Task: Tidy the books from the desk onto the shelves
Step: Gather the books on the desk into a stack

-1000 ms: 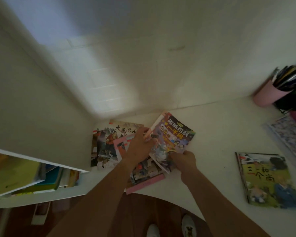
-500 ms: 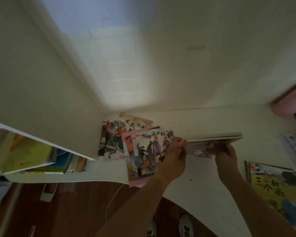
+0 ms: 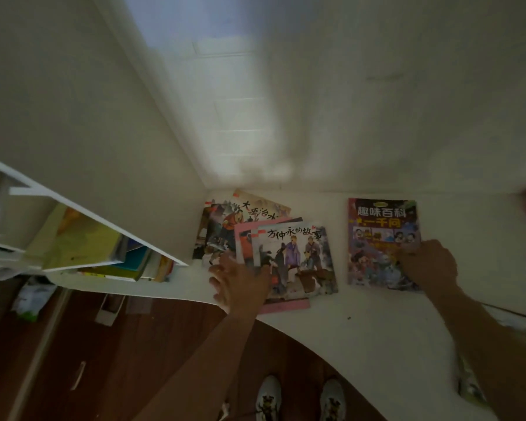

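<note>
Under the right hand [image 3: 427, 264], flat on the white desk [image 3: 377, 332]: a purple comic-style book [image 3: 380, 238] with bold yellow and white title characters, fingers curled over its near right corner, seemingly gripping it. Left of that, well apart, a fanned stack of picture books [image 3: 292, 250], pink-edged, topped by a cover of robed figures. Over the stack's near left corner, the left hand [image 3: 240, 279], fingers spread and relaxed. Further left, shelves [image 3: 104, 256] holding more books.
</note>
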Motion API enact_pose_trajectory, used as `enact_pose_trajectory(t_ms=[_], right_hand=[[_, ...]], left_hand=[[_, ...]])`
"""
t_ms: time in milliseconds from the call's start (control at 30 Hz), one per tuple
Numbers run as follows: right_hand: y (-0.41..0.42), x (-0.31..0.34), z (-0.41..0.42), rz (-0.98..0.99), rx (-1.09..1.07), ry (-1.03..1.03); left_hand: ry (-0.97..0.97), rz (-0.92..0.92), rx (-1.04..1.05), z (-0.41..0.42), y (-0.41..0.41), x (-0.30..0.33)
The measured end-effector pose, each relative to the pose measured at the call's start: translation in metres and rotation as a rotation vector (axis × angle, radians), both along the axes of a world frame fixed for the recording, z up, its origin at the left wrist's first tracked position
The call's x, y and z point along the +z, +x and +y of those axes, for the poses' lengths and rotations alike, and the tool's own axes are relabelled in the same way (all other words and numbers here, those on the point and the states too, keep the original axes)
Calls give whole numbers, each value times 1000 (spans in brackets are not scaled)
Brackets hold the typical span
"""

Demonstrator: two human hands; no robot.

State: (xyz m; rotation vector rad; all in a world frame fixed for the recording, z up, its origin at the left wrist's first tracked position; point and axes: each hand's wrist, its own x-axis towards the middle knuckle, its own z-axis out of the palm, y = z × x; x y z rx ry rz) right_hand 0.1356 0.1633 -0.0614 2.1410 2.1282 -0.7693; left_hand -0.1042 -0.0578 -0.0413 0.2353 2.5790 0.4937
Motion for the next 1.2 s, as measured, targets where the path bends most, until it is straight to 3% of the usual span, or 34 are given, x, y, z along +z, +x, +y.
enact_pose_trajectory(t_ms=[67, 100, 133, 200, 233, 300, 367, 567, 800, 1033, 1200], right_hand=[[-12, 0, -28, -184, 103, 361], [-24, 2, -44, -157, 172, 466], [-41, 7, -61, -53, 210, 439], [-76, 12, -93, 138, 237, 121], [-90, 12, -110, 141, 270, 29], [-104, 4, -131, 74, 312, 16], [-111, 2, -142, 63, 276, -10], [-106, -2, -137, 270, 147, -236], [-80, 19, -128, 979, -209, -595], [-3, 37, -105, 1252, -517, -550], [53, 45, -106, 1336, -666, -565]], left_hand=[[13, -30, 4, -3, -1, -2], [19, -35, -1, -3, -2, 0], [20, -39, -2, -3, -3, -2], [35, -72, -18, -3, -7, -6], [80, -133, 3, -4, -10, -9], [253, -298, 98, -6, -15, -15], [366, -389, 68, -7, -17, -14], [693, -578, 175, -25, -15, -1], [827, -645, 220, -37, -23, 12], [830, -705, 261, -26, -12, 23], [882, -767, 47, -1, 18, 24]])
